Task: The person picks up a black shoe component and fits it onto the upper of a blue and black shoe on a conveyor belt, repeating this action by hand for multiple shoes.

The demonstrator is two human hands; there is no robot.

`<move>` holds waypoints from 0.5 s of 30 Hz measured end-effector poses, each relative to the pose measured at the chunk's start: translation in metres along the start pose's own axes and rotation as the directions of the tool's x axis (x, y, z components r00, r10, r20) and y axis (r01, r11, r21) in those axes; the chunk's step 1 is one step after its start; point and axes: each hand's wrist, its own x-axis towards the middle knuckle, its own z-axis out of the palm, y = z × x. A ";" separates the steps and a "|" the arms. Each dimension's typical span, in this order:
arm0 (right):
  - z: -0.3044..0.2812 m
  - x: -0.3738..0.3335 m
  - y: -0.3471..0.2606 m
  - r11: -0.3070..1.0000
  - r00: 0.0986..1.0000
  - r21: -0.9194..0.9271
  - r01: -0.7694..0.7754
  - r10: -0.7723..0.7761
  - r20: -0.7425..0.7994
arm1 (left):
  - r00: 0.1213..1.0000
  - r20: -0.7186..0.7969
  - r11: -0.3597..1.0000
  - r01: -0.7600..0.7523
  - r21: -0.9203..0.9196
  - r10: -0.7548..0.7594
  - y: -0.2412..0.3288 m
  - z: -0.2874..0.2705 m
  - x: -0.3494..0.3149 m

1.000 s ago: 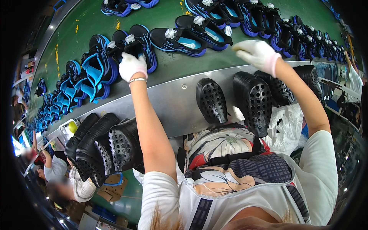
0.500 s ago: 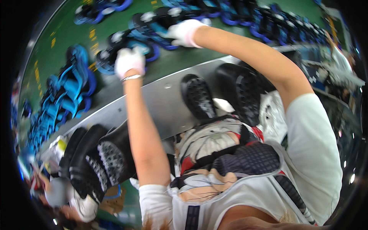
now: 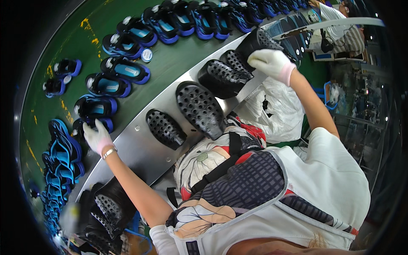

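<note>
My left hand, in a white glove, is at the near edge of the green belt with thumb and fingers apart. Its fingertips are beside a blue and black sandal, and I cannot tell whether they touch it. White-gloved too, my right hand is above the metal ledge at the right, its fingers curled together. Beside its fingertips is a large black shoe last; whatever the fingers hold, if anything, is hidden. Other black perforated lasts, one large and one small, lie on the ledge between my hands.
Sandals stand in a curved row along the green belt. Strappy blue uppers are piled at the left. A metal ledge runs along the near side. White plastic sheeting hangs below it; another person is at the far right.
My left hand has moved left and nearer along the belt edge. My right hand has left the sandals and come right, over the black lasts. The whole view has shifted.
</note>
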 end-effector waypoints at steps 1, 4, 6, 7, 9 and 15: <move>0.011 -0.010 0.022 0.999 0.998 -0.033 -0.038 0.037 -0.045 | 0.999 0.009 0.998 -0.052 0.017 0.052 0.008 -0.010 -0.010; 0.015 -0.031 0.054 0.988 0.973 -0.085 -0.131 0.111 -0.204 | 0.990 0.122 0.996 0.072 -0.052 -0.065 0.022 -0.041 -0.051; 0.005 -0.040 0.065 0.985 0.933 0.074 -0.157 0.173 -0.316 | 0.996 0.083 0.965 0.064 -0.255 -0.044 0.009 -0.041 -0.077; 0.001 -0.041 0.078 0.990 0.894 0.036 -0.140 0.142 -0.425 | 0.993 0.110 0.966 0.075 -0.248 -0.049 0.011 -0.042 -0.084; -0.014 -0.036 0.095 0.988 0.898 -0.041 -0.147 0.116 -0.425 | 0.985 0.155 0.969 0.104 -0.224 -0.069 0.020 -0.047 -0.097; -0.022 -0.008 0.135 0.988 0.989 -0.136 -0.070 0.051 -0.139 | 0.977 0.210 0.972 0.020 -0.235 0.030 0.044 -0.057 -0.091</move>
